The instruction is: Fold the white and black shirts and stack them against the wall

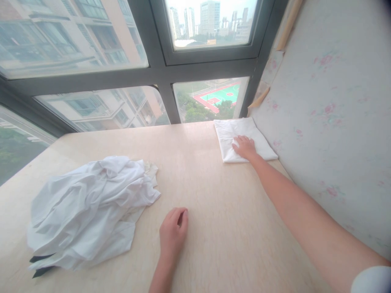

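Note:
Under my right hand lies a folded white cloth, flat in the far right corner of the ledge against the wall. The fingers of that hand are spread out on top of the cloth. My left hand rests low over the middle of the ledge with its fingers curled and thumb meeting them; nothing shows in it. To its left is a crumpled heap of white garments, apart from the hand. Dark strips stick out at the heap's near left end.
The pale, wood-patterned ledge runs up to grey-framed windows at the back and left. A floral-papered wall bounds the right side, its paper peeling near the window frame.

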A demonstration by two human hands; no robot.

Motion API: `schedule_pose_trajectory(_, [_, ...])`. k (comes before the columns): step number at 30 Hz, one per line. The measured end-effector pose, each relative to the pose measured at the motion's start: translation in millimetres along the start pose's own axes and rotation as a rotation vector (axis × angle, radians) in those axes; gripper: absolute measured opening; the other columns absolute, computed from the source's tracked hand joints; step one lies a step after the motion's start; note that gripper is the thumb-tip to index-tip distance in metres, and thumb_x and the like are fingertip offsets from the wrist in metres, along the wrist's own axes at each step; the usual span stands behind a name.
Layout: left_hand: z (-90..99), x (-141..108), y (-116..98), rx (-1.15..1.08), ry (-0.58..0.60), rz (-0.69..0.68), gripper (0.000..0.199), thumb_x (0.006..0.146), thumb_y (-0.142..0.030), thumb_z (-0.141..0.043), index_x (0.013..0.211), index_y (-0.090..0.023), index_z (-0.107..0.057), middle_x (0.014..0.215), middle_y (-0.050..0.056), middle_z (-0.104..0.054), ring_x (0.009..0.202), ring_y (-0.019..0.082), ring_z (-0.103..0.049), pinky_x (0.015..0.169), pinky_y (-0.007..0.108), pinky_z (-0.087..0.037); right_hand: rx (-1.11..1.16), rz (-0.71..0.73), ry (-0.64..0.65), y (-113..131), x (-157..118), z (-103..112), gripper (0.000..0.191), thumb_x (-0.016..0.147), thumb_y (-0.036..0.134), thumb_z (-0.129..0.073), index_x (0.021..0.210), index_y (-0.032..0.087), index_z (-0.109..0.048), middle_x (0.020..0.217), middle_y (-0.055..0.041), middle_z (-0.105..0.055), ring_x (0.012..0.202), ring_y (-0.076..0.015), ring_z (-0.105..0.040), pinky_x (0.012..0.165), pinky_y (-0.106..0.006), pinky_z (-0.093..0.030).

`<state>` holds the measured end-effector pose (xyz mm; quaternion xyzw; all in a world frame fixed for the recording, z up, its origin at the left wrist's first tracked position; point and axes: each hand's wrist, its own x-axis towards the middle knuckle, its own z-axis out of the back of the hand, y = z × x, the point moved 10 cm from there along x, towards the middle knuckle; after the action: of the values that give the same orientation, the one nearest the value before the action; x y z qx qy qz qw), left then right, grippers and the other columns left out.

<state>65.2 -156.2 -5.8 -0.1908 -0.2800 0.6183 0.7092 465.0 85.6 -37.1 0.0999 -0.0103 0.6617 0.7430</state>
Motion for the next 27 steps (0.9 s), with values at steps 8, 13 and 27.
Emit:
schedule_pose_trajectory(8, [0.7, 1, -1, 0.015, -0.002, 0.001, 0.025, 0.096, -0.035, -0.047, 0.088, -0.021, -0.067, 0.083, 0.002, -0.068, 0.075, 0.016, -0.062, 0.070, 0.028, -0.046, 0.025, -0.004, -0.013, -3, 3, -2, 0.053, 0.097, 0.047, -0.036, 0.142, 0.023, -0.050, 0.154, -0.0103, -0.042, 0.140, -0.0288, -0.035, 0.114, -0.058, -0.022])
schedule_pose_trajectory(13, [-0.1, 1, 0, 0.012, 0.005, 0.001, 0.025, 0.096, -0.035, -0.047, 0.088, -0.021, -0.066, 0.085, 0.002, -0.068, 0.076, 0.017, -0.062, 0.071, 0.029, -0.046, 0.043, -0.006, -0.016, -4, 4, 3, 0.052, 0.097, 0.046, -0.039, 0.141, 0.023, -0.051, 0.153, -0.0105, -0.044, 0.139, -0.0288, -0.036, 0.114, -0.057, -0.023])
schedule_pose_trajectory(27, [-2.7, 3, -1, 0.041, 0.016, 0.013, 0.022, 0.096, -0.034, -0.049, 0.089, -0.021, -0.066, 0.085, 0.001, -0.068, 0.077, 0.017, -0.061, 0.072, 0.029, -0.043, 0.252, 0.293, -0.072, 161, -126, 12, 0.044, 0.096, 0.027, -0.041, 0.136, 0.016, -0.056, 0.147, -0.0120, -0.050, 0.138, -0.0251, -0.040, 0.118, -0.044, -0.024])
